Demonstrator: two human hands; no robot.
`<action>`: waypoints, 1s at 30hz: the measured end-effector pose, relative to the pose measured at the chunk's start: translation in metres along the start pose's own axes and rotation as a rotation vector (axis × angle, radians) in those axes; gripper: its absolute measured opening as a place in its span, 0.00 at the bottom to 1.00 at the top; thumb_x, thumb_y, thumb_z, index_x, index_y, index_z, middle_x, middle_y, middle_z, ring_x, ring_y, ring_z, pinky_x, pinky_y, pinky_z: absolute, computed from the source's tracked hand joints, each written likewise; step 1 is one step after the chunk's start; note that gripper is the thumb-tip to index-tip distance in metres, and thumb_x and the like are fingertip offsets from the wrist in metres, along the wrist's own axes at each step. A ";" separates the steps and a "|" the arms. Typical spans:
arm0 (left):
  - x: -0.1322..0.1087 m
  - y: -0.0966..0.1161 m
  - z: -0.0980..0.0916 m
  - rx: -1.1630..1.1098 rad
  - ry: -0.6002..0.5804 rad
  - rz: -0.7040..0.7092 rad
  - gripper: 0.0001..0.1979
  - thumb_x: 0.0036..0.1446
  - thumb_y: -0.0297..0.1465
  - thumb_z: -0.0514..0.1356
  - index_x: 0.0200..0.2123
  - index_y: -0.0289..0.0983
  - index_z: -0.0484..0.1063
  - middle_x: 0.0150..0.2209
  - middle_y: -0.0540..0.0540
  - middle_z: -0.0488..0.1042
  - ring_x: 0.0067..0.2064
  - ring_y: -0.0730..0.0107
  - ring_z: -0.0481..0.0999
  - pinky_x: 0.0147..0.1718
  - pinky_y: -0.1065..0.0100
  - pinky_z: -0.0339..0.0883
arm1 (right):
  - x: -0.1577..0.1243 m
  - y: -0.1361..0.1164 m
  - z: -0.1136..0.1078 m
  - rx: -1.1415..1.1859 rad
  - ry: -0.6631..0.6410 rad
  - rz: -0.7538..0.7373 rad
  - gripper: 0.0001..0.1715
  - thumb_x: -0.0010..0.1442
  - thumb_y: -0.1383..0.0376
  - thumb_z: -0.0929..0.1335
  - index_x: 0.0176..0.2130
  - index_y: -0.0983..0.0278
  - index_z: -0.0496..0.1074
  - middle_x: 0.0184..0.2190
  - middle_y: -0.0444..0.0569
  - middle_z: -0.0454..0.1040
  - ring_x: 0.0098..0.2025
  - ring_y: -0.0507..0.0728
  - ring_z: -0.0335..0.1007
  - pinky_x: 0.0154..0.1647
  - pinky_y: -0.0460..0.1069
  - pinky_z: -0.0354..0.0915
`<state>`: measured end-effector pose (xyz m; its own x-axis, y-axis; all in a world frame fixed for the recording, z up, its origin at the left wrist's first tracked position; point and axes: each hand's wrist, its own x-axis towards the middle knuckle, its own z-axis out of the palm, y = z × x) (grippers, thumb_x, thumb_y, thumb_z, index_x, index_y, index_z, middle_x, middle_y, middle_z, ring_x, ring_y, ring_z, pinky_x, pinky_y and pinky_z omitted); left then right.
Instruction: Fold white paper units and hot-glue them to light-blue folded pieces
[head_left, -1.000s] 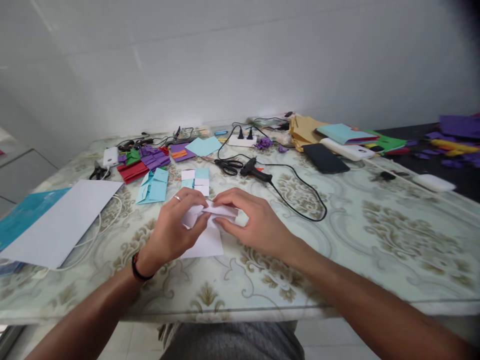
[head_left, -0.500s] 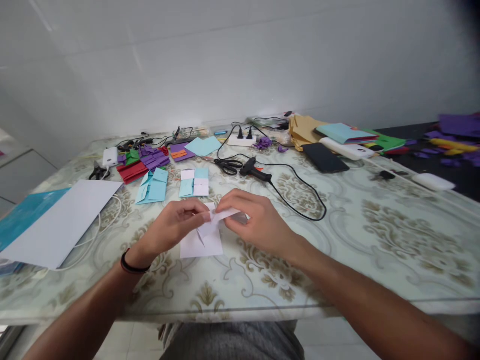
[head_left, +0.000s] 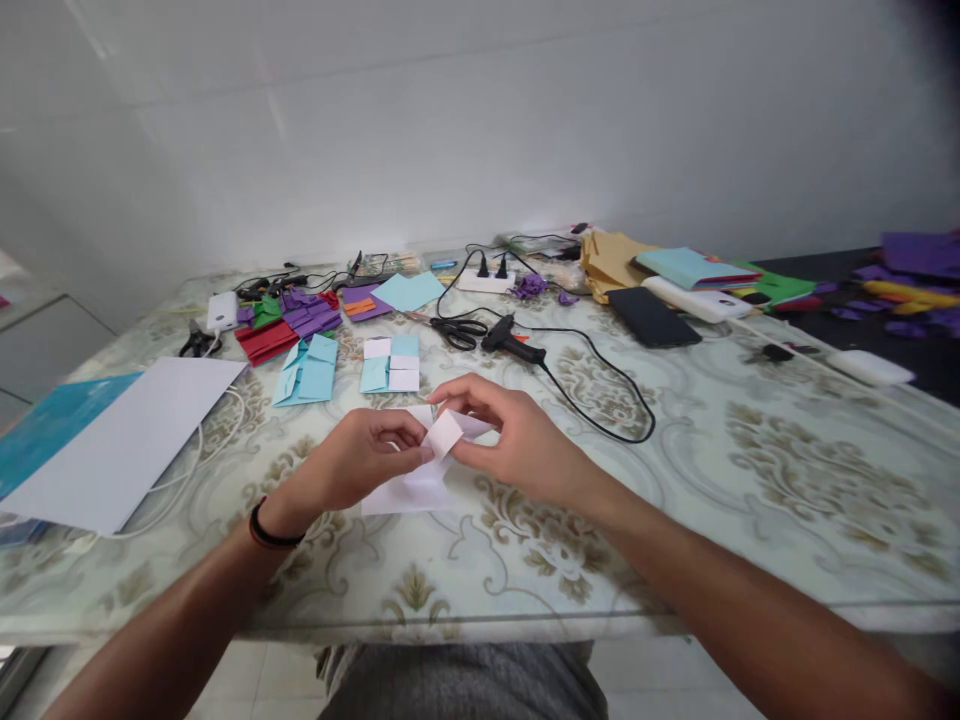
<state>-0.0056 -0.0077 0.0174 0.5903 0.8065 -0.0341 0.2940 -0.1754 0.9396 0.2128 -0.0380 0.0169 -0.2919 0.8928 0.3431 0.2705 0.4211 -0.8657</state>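
Note:
A small white sheet of paper (head_left: 397,497) lies on the patterned tablecloth, its upper part lifted and bent between my hands. My left hand (head_left: 371,445) pinches it from the left with thumb and fingers. From the right, my right hand (head_left: 510,430) grips a folded flap that stands up off the sheet. The fingertips nearly meet, and some are hidden behind the paper. Just beyond stand two folded paper pieces: a light blue one (head_left: 307,372) and a blue-and-white one (head_left: 390,365).
Scissors (head_left: 457,332) and a corded glue gun (head_left: 514,340) lie beyond my hands, near a power strip (head_left: 485,281). On the left are white sheets (head_left: 135,440) and colored folded papers (head_left: 300,315); a black phone (head_left: 652,316) and paper stacks (head_left: 694,266) are right.
The flap in my right hand has turned upright and now shows a squarish folded face. Both hands have shifted slightly, still holding the paper.

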 end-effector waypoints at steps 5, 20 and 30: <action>0.000 0.003 0.002 -0.094 0.016 0.027 0.06 0.59 0.34 0.67 0.34 0.37 0.77 0.33 0.47 0.80 0.34 0.68 0.80 0.37 0.66 0.75 | 0.002 0.003 0.002 0.155 -0.025 0.064 0.15 0.57 0.66 0.75 0.46 0.61 0.76 0.42 0.47 0.81 0.40 0.55 0.78 0.40 0.50 0.75; -0.003 0.004 0.004 -0.047 0.249 0.106 0.12 0.65 0.38 0.64 0.34 0.37 0.76 0.29 0.48 0.82 0.33 0.68 0.82 0.36 0.69 0.74 | -0.001 0.012 0.012 -0.237 0.382 -0.236 0.24 0.57 0.68 0.77 0.47 0.57 0.66 0.52 0.52 0.67 0.56 0.62 0.69 0.58 0.61 0.70; -0.002 0.005 0.010 0.147 0.275 0.299 0.10 0.68 0.33 0.61 0.33 0.37 0.76 0.35 0.47 0.77 0.38 0.69 0.76 0.37 0.69 0.68 | -0.001 0.005 0.007 -0.314 0.237 -0.246 0.07 0.64 0.65 0.75 0.43 0.61 0.77 0.41 0.50 0.80 0.45 0.60 0.76 0.49 0.56 0.70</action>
<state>0.0016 -0.0161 0.0184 0.4493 0.8250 0.3429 0.2560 -0.4866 0.8353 0.2075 -0.0377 0.0095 -0.1745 0.7569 0.6298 0.4950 0.6203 -0.6085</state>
